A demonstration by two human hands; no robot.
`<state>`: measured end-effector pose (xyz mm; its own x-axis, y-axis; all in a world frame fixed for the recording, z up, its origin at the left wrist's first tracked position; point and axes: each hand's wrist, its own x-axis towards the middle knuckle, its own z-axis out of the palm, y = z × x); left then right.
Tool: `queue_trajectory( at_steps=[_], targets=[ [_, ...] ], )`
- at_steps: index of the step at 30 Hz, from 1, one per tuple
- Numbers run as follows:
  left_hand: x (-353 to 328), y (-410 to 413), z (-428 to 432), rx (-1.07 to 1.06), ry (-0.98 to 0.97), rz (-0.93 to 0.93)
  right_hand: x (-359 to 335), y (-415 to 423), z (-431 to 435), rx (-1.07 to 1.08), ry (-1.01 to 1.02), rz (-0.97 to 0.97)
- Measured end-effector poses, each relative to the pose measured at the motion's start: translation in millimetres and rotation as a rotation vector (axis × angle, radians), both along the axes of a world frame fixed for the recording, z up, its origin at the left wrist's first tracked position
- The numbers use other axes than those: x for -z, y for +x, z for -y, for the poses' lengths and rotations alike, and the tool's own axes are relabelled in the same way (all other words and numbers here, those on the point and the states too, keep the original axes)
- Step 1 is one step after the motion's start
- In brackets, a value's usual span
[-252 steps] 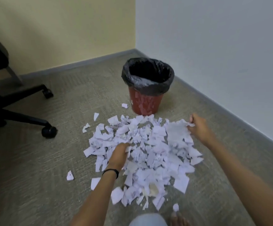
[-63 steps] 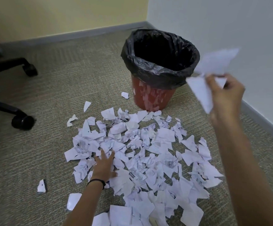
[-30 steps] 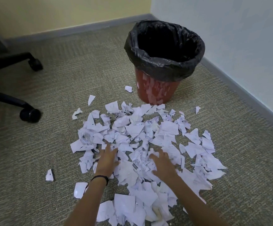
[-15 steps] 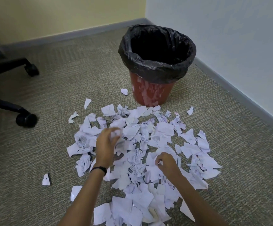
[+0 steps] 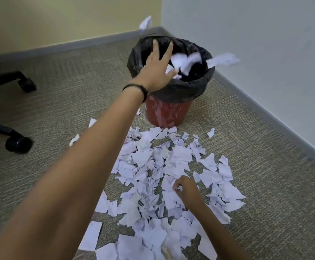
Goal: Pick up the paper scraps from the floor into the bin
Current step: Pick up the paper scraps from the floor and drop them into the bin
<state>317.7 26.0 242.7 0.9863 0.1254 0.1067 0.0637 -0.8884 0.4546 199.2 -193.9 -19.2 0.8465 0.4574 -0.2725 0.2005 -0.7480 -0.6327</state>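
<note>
Hovering over one bin (image 5: 169, 114), left hand (image 5: 157, 72) fingers splayed, right hand (image 5: 187, 189) fingers pinching paper scraps (image 5: 180, 156)

**Left arm outstretched, right hand low and curled**

The left arm reaches far forward from the lower left, almost straight at the elbow. The left hand (image 5: 157, 69) is raised with its back to the camera, fingers straight and fanned apart, holding nothing. The right forearm comes in from the lower right, nearer the body. The right hand (image 5: 186, 188) is knuckles-up, its fingers curled under and pinching paper scraps (image 5: 169, 184)
</note>
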Motion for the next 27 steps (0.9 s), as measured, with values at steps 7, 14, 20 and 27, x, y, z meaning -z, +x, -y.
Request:
queue_trajectory(
  at_steps=[7,14,20,27],
  targets=[
    [108.7,-84.5,-19.6,-0.101,0.077,0.079,-11.0,4.6,4.0,-0.001,0.020,0.040],
    [225.0,-192.1,-71.4,-0.199,0.047,-0.566,-42.2,16.6,6.6,0.115,0.128,0.124],
    [277.7,-259.7,-62.0,-0.216,0.103,-0.948,-99.9,27.2,-1.8,0.206,0.308,0.240],
    [282.9,-266.5,-47.2,-0.251,0.125,-0.859,-187.5,34.3,-19.4,0.335,0.546,0.464]
  ],
)
